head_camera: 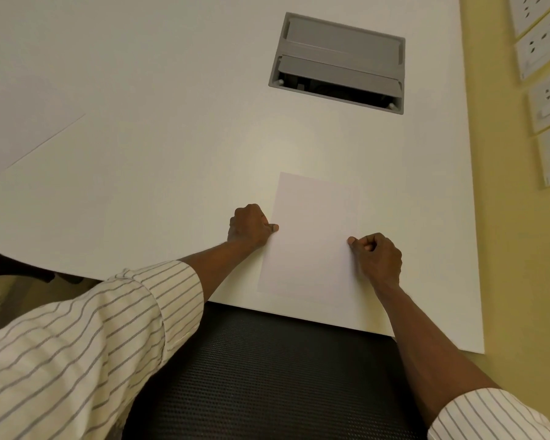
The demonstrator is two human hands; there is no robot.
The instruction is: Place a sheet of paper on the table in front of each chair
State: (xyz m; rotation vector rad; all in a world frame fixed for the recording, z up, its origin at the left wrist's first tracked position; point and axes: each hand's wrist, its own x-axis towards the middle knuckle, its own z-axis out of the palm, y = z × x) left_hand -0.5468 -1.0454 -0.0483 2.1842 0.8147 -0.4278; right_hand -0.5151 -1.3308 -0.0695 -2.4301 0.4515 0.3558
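Note:
A white sheet of paper (311, 236) lies flat on the white table (159, 173), close to its near edge and just beyond the black mesh back of a chair (267, 369). My left hand (250, 227) pinches the sheet's left edge with curled fingers. My right hand (377, 257) pinches its right edge the same way. A second white sheet (23, 134) lies flat at the far left of the table.
A grey cable box (338, 61) with its lid partly open is set into the tabletop beyond the sheet. A yellow wall with several white power sockets (546, 90) runs along the table's right edge. Part of another dark chair (10, 268) shows at the left.

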